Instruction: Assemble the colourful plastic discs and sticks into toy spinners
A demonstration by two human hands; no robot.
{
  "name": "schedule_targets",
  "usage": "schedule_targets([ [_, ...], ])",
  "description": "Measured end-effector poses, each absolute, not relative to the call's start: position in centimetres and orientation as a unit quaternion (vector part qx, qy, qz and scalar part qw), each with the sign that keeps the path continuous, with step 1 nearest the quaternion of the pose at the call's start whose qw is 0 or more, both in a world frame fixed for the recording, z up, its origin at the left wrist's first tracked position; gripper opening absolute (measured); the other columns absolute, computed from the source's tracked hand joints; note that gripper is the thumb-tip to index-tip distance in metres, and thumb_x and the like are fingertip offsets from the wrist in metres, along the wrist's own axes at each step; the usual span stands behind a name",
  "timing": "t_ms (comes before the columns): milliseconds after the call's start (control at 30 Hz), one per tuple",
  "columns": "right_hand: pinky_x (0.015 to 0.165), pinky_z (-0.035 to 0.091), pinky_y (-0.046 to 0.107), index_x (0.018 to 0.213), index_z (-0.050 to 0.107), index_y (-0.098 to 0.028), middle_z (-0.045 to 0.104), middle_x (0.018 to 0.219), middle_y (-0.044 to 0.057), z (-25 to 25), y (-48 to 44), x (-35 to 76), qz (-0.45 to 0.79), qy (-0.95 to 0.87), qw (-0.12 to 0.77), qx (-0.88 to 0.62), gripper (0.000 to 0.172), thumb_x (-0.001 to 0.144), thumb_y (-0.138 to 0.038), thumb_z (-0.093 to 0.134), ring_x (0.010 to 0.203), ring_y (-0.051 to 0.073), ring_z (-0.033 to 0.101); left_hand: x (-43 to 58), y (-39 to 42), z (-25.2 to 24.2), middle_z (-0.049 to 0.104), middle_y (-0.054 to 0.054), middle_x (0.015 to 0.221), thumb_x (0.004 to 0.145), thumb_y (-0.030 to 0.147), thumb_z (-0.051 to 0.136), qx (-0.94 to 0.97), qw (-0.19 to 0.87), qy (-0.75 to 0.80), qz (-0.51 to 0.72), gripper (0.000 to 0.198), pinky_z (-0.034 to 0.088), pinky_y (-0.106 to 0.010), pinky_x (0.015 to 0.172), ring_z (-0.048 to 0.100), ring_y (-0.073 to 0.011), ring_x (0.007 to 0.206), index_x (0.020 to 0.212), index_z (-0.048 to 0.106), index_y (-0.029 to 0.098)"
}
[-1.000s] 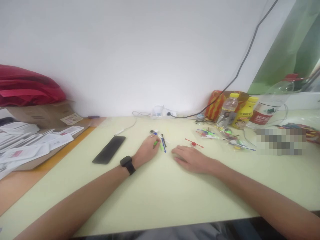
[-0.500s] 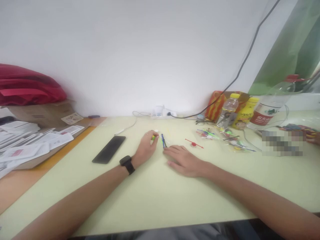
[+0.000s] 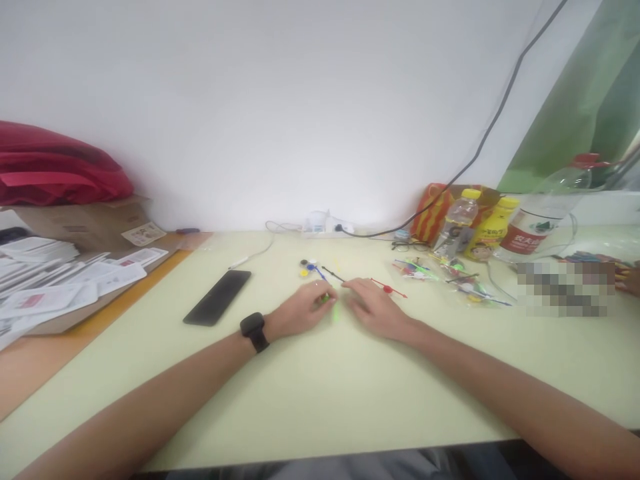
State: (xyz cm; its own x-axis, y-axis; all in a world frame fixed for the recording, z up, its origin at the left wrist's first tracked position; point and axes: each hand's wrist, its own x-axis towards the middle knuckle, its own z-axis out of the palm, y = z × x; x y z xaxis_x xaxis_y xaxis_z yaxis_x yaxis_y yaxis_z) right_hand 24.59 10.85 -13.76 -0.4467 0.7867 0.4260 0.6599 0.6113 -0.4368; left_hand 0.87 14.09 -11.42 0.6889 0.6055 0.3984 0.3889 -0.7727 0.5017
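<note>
My left hand (image 3: 300, 310), with a black watch (image 3: 254, 331) on its wrist, rests on the pale yellow table (image 3: 320, 393) with fingers pinched on a small green plastic piece (image 3: 327, 301). My right hand (image 3: 375, 308) lies just to its right, fingers curled down near the same green piece; what it holds is hidden. Beyond the hands lie small round pieces in black, yellow and blue (image 3: 306, 267), a thin black stick (image 3: 333, 274) and a red stick with a disc (image 3: 388, 288).
A black phone (image 3: 217, 297) lies to the left. Papers and card packs (image 3: 60, 283) cover the far left, under a red bag (image 3: 55, 167). Bags of coloured pieces (image 3: 450, 273), drink bottles (image 3: 473, 223), a power strip (image 3: 323, 228) and cable stand at the back right.
Both hands came together toward me at the table's middle. The left hand drew the green piece back from the small parts; the right hand slid left and forward beside it.
</note>
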Motion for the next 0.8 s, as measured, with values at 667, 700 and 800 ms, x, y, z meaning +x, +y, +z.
schedule_targets([
  [667,0.088,0.047,0.036,0.094,0.06,-0.02,0.06,0.103,0.006,-9.8,9.5,26.6,0.216,-0.891,0.18,-0.357,0.008,0.098,-0.017,0.054,0.098,0.021,0.058,1.7,13.4,-11.8,0.069,0.0,0.084,0.101,0.038,0.055,0.851,0.325,0.304,0.279,0.025,0.047,-0.03,0.073,0.061,-0.0165,0.075,0.119,0.062,0.023],
  [700,0.087,0.047,0.036,0.094,0.059,-0.02,0.059,0.102,0.006,-9.5,9.2,26.7,0.213,-0.892,0.17,-0.361,0.009,0.098,-0.017,0.052,0.097,0.021,0.058,1.7,13.4,-11.8,0.07,0.0,0.085,0.1,0.038,0.056,0.85,0.323,0.306,0.282,0.025,0.047,-0.03,0.074,0.062,-0.0168,0.076,0.12,0.061,0.024],
  [800,0.08,0.046,0.034,0.094,0.054,-0.02,0.059,0.099,0.006,-9.0,8.6,26.8,0.223,-0.892,0.148,-0.364,0.009,0.099,-0.018,0.047,0.089,0.02,0.056,1.6,13.6,-11.9,0.072,0.0,0.088,0.098,0.037,0.06,0.848,0.32,0.311,0.285,0.026,0.047,-0.031,0.075,0.063,-0.0175,0.079,0.12,0.061,0.024],
])
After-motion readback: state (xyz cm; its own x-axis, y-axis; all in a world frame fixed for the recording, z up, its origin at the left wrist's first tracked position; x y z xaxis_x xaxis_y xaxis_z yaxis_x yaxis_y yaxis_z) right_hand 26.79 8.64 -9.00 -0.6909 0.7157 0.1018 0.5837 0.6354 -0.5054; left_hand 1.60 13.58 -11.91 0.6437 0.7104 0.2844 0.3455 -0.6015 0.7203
